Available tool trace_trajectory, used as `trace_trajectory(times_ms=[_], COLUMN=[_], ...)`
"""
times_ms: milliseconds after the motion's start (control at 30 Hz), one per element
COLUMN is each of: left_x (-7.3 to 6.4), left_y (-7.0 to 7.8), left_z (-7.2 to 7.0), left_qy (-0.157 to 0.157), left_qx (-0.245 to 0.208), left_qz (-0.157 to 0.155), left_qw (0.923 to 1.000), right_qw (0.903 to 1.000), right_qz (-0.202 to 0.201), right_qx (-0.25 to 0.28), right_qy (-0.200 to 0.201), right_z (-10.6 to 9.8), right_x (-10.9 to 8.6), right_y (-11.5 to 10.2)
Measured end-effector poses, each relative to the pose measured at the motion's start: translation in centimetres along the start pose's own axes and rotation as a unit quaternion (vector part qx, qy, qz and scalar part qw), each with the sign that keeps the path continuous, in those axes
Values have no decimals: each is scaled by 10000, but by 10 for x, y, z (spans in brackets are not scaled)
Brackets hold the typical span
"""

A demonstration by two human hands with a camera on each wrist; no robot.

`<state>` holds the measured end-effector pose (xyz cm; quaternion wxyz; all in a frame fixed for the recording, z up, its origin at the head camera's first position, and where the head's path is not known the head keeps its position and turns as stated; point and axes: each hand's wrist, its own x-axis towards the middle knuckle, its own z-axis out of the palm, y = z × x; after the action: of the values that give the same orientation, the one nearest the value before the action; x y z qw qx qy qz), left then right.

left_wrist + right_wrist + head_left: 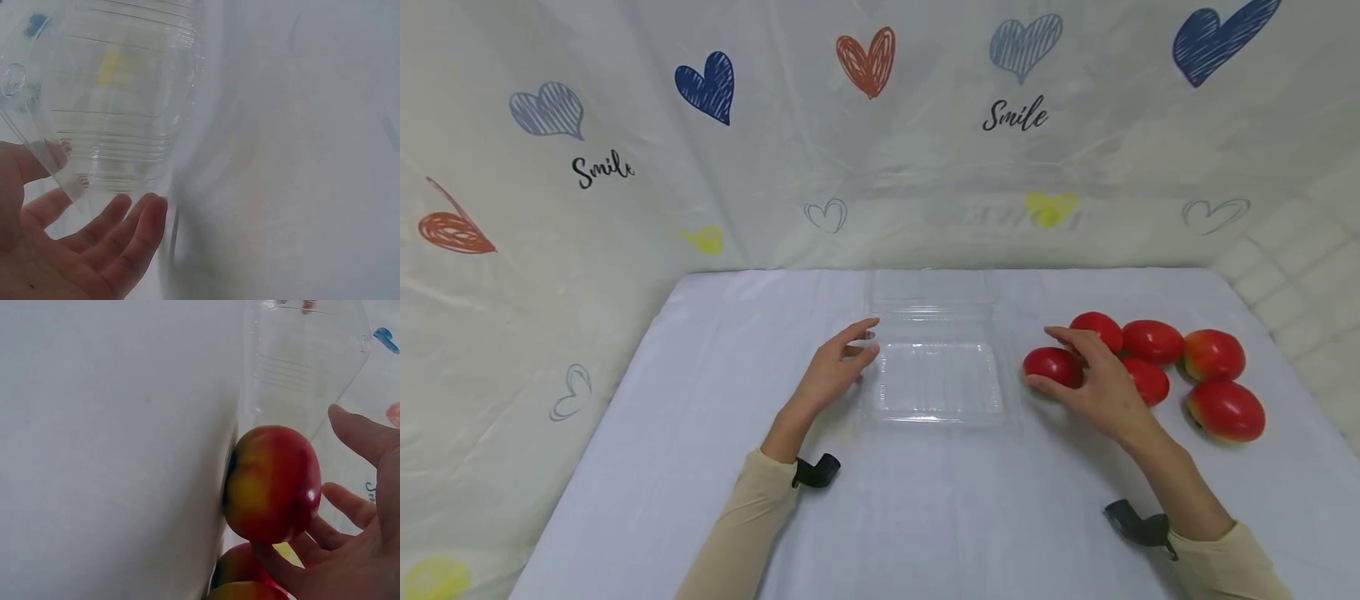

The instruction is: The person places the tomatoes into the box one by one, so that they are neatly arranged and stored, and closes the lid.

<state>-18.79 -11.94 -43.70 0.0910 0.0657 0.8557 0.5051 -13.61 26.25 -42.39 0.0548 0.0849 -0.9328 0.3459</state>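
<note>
A clear plastic clamshell box (938, 414) lies open on the white table, its lid (932, 287) laid back toward the wall. My left hand (831, 371) is at the left edge of this box, fingers loosely bent. In the left wrist view some fingertips (59, 156) show through the plastic; whether they touch it I cannot tell. To the right of the box, my right hand (1105, 387) is spread around a red mango (1048, 365). Its thumb and fingers stand apart around the fruit (272, 484) in the right wrist view, without a firm hold showing.
More red mangoes sit in a cluster on the right, among them one at the back (1097, 327), one at the far right (1214, 355) and one in front (1227, 411). A cloth printed with hearts (865, 62) hangs behind the white table (880, 517).
</note>
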Motion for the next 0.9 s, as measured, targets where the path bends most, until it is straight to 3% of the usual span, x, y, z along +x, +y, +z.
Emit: trace_trajectory(times_ms=[533,667,900], left_x=[1,1,1], left_y=[-3,-3,-3], left_z=[-2,-2,-3], left_qy=[-150,-196,-211], left_qx=[-275,-349,-356], left_qz=[-137,-82,-104], left_qw=[9994,9992,9991], right_qw=[9944,9934,9966], right_qz=[717,864,718], right_qx=[34,-4,-72], right_qy=[-775,-750,-385], right_z=[1,0,0], right_x=[2,2,1], right_y=[9,9,9])
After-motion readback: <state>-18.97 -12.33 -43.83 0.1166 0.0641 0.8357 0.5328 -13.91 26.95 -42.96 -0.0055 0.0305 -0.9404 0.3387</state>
